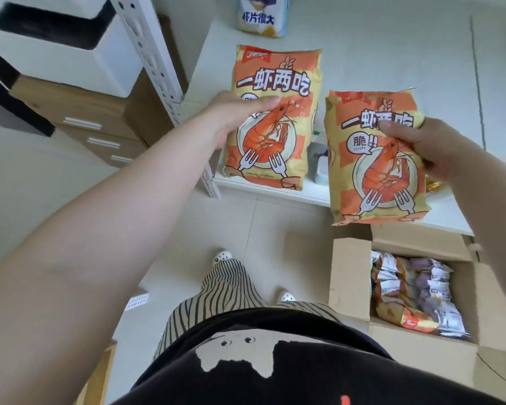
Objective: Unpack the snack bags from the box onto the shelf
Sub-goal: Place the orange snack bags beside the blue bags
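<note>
Two orange-and-yellow shrimp snack bags are in view. My left hand [237, 112] grips the left shrimp bag [275, 135] by its left edge, over the front left of the white shelf [377, 59]. My right hand [418, 141] holds the right shrimp bag [374, 171] by its upper right side, in the air over the shelf's front edge. Below it, an open cardboard box [351, 276] on the floor holds several more snack bags [412, 293].
A blue-and-white snack bag [260, 16] stands at the back of the shelf. A perforated white shelf post [158, 74] rises on the left, with a wooden drawer unit [91, 121] beyond it. My feet stand on the pale tiled floor [275, 229].
</note>
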Available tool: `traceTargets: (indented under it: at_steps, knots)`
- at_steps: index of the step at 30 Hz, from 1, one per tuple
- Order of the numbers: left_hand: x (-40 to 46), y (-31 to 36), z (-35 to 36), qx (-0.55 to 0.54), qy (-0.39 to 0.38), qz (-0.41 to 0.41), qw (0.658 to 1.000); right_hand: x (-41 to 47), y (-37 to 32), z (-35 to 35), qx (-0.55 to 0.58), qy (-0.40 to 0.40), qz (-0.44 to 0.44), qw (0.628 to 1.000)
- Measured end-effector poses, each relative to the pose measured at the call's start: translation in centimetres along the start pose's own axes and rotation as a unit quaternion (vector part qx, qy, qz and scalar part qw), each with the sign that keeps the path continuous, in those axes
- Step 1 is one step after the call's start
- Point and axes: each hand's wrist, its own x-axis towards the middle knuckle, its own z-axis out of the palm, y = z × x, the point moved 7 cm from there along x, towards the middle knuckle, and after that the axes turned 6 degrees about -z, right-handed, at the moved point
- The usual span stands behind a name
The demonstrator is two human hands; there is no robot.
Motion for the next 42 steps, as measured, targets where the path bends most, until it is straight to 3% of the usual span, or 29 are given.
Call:
traceTargets:
  at_steps: [8, 23, 31, 37, 42]
  knots:
    - [6.1, 4.5, -0.6, 0.051, -0.075, 0.005, 0.996, 2.5, -2.9, 0.1, 0.015, 0.06, 0.016, 0.998]
    - [16.4, 11.3, 5.9, 0.042, -0.106, -0.039, 0.993, 12.4, -5.5, -6.6, 0.039, 0.103, 0.037, 0.993]
    - [19.6, 10.8, 7.6, 0.057, -0.095, -0.05, 0.993, 17.8, -5.3, -6.5, 0.049, 0.109, 0.069, 0.991]
    - [22.1, 9.6, 6.5, -0.026, -0.013, -0.015, 0.999, 17.7, -4.5, -4.6, 0.088, 0.057, 0.031, 0.994]
    - [23.0, 9.5, 7.1, -0.042, -0.001, 0.004, 0.999, 17.3, -2.4, -5.2, 0.07, 0.162, 0.069, 0.982]
